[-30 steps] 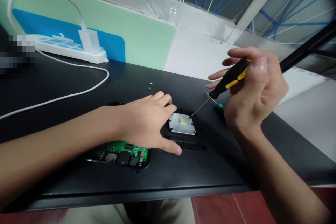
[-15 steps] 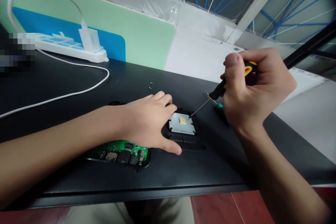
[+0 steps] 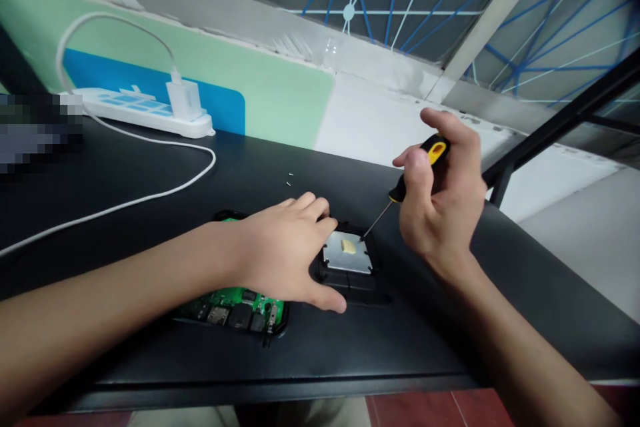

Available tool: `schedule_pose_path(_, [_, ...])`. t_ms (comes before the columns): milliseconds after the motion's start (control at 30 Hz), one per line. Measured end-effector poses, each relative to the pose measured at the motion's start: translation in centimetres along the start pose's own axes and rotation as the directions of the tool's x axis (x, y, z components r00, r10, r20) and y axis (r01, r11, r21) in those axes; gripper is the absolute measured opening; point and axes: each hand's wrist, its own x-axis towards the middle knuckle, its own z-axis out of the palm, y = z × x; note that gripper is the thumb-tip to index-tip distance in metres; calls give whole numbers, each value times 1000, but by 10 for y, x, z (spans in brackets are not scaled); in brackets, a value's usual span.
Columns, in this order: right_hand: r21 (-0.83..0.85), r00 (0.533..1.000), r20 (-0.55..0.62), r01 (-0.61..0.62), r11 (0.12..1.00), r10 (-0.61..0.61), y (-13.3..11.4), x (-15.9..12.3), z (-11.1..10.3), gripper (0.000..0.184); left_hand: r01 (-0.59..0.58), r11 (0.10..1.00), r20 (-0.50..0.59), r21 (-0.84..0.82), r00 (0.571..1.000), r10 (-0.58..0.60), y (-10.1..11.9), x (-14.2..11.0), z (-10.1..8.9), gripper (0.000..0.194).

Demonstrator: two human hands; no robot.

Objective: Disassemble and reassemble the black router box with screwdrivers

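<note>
My right hand grips a black-and-yellow screwdriver by its handle, index finger lifted off it. The screwdriver leans, its tip at the upper right corner of a silver metal plate. A small cream-coloured pad sits in the middle of that plate, which lies in a black plastic casing. With fingers and thumb spread, my left hand rests palm down over the casing's left part. Under my left wrist lies a green circuit board in a black shell, partly hidden by the arm.
Two tiny screws lie on the black table beyond my left hand. At the back left stands a white power strip with a plugged-in charger; its white cable curves across the table. A black metal bar slants at the right.
My right hand has shifted left, its index finger now raised and its grip looser on the screwdriver. The green-tipped tool behind it is out of sight. The whole view has tilted slightly upward.
</note>
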Motion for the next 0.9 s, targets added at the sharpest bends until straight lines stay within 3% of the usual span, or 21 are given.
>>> schedule_pose_path(67, [2, 1000, -20, 4, 1000, -4, 5, 0, -1, 41, 6, 1000, 17, -3, 1000, -6, 1, -2, -2, 83])
schedule_pose_path(133, [51, 993, -117, 12, 999, -6, 9, 4, -2, 43, 18, 1000, 30, -19, 999, -17, 2, -3, -4, 82])
schedule_pose_path(200, [165, 970, -242, 36, 986, 6, 12, 9, -1, 39, 25, 999, 41, -40, 999, -23, 3, -3, -6, 82])
schedule_pose_path(267, [294, 956, -287, 32, 955, 56, 14, 13, 3, 32, 24, 998, 44, -53, 999, -22, 3, -3, -7, 83])
schedule_pose_path(400, [387, 972, -79, -176, 905, 223, 15, 5, 14, 42, 17, 997, 32, -69, 999, -15, 4, -2, -7, 77])
schedule_pose_path(500, [337, 939, 145, -344, 876, 313, 15, -8, 21, 44, 10, 998, 27, -70, 1000, -8, 6, -2, -7, 74])
schedule_pose_path(633, [262, 890, 302, -423, 868, 342, 15, -19, 27, 44, 10, 998, 34, -56, 999, -8, 6, -3, -8, 78])
schedule_pose_path(767, [253, 892, 297, -419, 872, 342, 11, -19, 28, 44, -15, 998, 11, -62, 1000, 15, 5, -2, -6, 79])
schedule_pose_path(900, [312, 918, 107, -397, 863, 383, 9, -12, 25, 38, -26, 997, -7, -76, 1000, 26, 3, -2, -5, 80])
